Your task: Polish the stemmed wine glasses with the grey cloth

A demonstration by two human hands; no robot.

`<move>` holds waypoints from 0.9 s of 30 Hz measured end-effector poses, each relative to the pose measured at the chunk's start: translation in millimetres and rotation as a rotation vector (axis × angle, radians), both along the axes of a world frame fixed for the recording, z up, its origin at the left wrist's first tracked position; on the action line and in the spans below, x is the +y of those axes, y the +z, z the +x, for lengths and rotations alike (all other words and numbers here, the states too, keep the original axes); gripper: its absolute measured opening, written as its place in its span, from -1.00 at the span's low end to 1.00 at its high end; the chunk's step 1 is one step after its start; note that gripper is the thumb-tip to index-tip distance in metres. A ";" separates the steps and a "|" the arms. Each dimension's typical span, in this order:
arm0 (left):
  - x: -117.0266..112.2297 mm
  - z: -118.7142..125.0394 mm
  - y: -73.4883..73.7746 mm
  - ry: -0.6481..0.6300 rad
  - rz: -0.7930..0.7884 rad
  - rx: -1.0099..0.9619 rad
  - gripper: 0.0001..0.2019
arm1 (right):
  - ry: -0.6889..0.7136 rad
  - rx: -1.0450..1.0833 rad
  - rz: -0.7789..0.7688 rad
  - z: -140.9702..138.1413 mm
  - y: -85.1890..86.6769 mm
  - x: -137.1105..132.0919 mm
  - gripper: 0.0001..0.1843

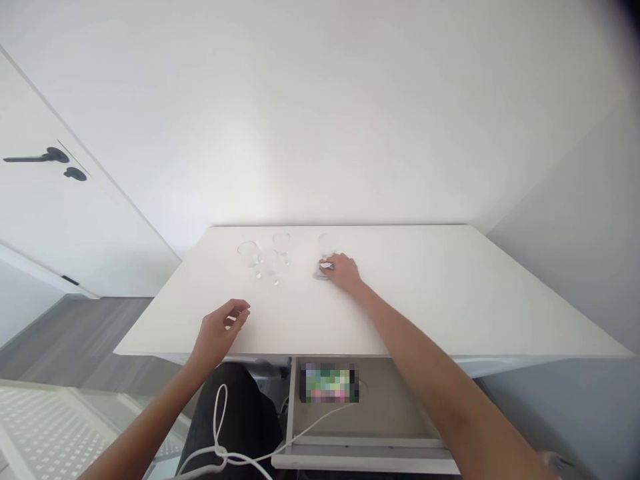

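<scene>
My right hand (343,272) reaches far across the white table (450,293) and is closed around the base of a clear stemmed glass (327,248) standing near the table's back. Three more clear glasses (265,257) stand in a loose group to its left. Hovering over the table's front edge, my left hand (220,330) has its fingers loosely curled and apart, and it holds nothing.
An open drawer (360,413) under the table's front holds a phone (329,383) with a lit screen. A white cable (225,447) runs from it across my lap. A white door with a black handle (47,157) stands at the left.
</scene>
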State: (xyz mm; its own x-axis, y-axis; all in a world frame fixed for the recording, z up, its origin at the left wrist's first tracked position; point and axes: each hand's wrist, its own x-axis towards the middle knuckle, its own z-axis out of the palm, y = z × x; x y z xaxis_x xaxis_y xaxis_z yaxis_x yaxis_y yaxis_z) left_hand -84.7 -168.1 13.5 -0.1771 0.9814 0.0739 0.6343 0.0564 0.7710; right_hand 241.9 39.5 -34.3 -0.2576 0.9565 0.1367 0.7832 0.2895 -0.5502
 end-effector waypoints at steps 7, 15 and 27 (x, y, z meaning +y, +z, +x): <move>14.7 6.3 -13.0 -0.039 -0.029 -0.004 -0.67 | 0.242 0.055 -0.021 -53.6 0.1 -20.8 -0.77; 39.1 23.9 10.2 0.068 -0.120 -0.373 -0.44 | 0.354 0.186 -0.046 -3.0 11.4 -28.4 -0.63; 37.6 32.4 22.7 0.130 0.005 -0.290 -0.26 | -0.361 1.478 -0.171 105.1 28.2 25.7 -0.62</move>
State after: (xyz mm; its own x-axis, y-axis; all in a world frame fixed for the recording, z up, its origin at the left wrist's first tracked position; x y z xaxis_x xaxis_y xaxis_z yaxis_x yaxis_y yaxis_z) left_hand -52.4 -130.5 36.1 -0.3153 0.9490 0.0064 0.3756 0.1186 0.9192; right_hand 347.0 65.3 -6.1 0.2485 0.9667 -0.0611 -0.4655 0.0639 -0.8828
